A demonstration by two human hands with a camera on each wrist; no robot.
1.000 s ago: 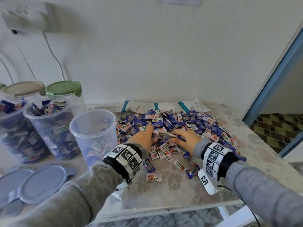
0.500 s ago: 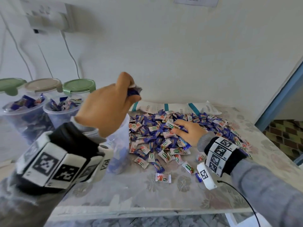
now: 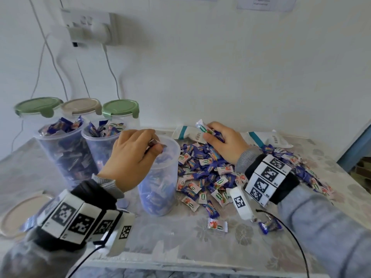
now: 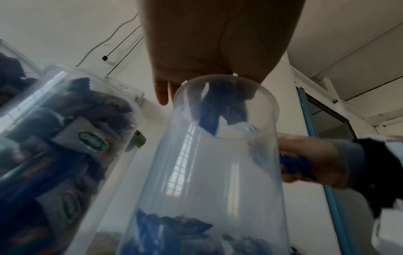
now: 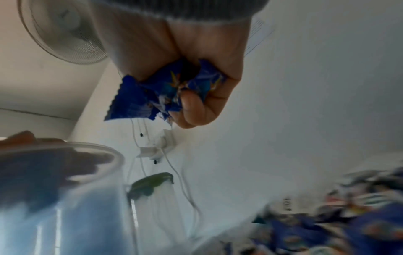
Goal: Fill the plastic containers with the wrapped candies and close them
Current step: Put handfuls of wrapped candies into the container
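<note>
Upright clear plastic container [image 3: 160, 177], mouth upward; left hand [image 3: 130, 157] pinches blue-wrapped candies [image 4: 209, 113] inside its rim. Right hand [image 3: 224, 143] clenches a fistful of wrapped candies [image 5: 165, 93] above the loose candy pile [image 3: 210, 173]. Two filled open containers [image 3: 66, 153] stand just left.

The desk [image 3: 180, 237] wears a pale flower-patterned cover. A clear container [image 3: 160, 177], partly filled, stands at its middle, two fuller ones [image 3: 66, 157] to the left, three lidded ones [image 3: 120, 109] behind. A candy heap [image 3: 210, 169] spreads right, white packets [image 3: 267, 138] by the wall, loose lids [image 3: 18, 215] at left.
</note>
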